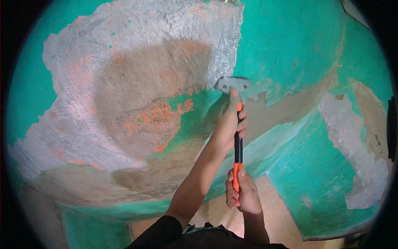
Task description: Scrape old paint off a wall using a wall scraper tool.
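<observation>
A long-handled scraper (238, 149) with a wide grey metal head, a black shaft and an orange grip lies against a green-painted wall (286, 46). Just below the scraper's head, my left hand (233, 121) is closed around the upper shaft, its thumb laid up towards the head. My right hand (244, 191) grips the orange lower end. The head is at the lower right corner of a large bared patch (149, 74), grey and brown with orange paint remnants. Green paint borders the patch on its right.
A brown band of bare plaster (276, 105) runs along the wall's lower part. On the right, another green wall surface (314, 168) has a grey bared strip (345, 124). Tan floor tiles (273, 202) show below, around my arms.
</observation>
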`<state>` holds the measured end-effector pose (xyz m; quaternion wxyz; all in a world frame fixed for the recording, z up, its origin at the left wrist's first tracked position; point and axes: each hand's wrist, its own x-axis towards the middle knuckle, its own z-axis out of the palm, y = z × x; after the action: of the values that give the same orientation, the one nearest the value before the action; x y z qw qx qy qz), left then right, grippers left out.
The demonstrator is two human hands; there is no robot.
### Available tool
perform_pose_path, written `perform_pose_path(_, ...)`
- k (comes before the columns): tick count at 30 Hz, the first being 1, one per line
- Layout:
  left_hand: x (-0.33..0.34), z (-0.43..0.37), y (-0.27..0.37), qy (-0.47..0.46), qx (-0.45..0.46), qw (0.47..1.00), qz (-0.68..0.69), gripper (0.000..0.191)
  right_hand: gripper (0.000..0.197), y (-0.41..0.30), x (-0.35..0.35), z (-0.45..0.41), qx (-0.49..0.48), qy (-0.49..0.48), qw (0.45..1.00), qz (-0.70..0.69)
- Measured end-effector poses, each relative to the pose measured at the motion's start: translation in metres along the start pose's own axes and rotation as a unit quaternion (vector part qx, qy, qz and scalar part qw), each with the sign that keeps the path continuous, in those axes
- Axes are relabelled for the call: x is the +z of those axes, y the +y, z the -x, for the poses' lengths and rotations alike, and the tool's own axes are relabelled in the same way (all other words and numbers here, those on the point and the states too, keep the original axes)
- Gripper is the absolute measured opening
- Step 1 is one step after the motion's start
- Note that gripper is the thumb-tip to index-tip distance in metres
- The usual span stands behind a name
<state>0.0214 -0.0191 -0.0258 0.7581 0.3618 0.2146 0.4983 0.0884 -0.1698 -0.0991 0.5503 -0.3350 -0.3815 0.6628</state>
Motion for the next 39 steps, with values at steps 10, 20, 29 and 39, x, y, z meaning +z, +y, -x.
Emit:
perform_pose_path(10, 0.011, -0.002, 0.007, -0.004, -0.004, 1.0, 0.029, 0.058, 0.042, -0.013, 0.006, 0.007, -0.001, 0.043, 0.999, -0.001)
perform_pose_path(20, 0.016, 0.004, 0.002, 0.002, -0.02, 0.996, 0.082, 0.051, 0.043, -0.022, 0.002, 0.017, 0.011, 0.062, 0.997, 0.034)
perform_pose_path(29, 0.012, 0.003, 0.001, 0.005, -0.016, 0.998, 0.068, 0.055, 0.045, -0.017, 0.002, 0.013, 0.014, 0.037, 0.999, 0.005)
perform_pose_path(39, 0.024, -0.007, 0.019, -0.013, 0.003, 0.999, 0.038, 0.055, 0.044, -0.029, 0.008, 0.003, -0.015, 0.039, 0.997, 0.065)
